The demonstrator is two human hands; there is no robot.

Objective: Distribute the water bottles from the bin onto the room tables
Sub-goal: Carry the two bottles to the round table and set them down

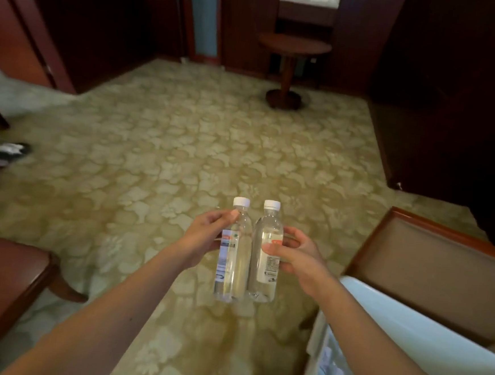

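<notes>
Two clear water bottles with white caps stand upright side by side in the air over the carpet. My left hand (206, 237) grips the left bottle (234, 263) from its left side. My right hand (297, 257) grips the right bottle (263, 277) from its right side, thumb across the label. The two bottles nearly touch. A pale blue bin (423, 349) sits at the lower right, with more bottles visible through its slotted wall. A small round wooden table (294, 44) on a pedestal stands far across the room.
A patterned beige carpet (184, 152) covers the floor. A wooden chair with a tan seat (429, 266) is behind the bin at right. A dark wooden table edge (5, 275) is at lower left. Slippers (6, 153) lie at far left. Dark wood panelling lines the walls.
</notes>
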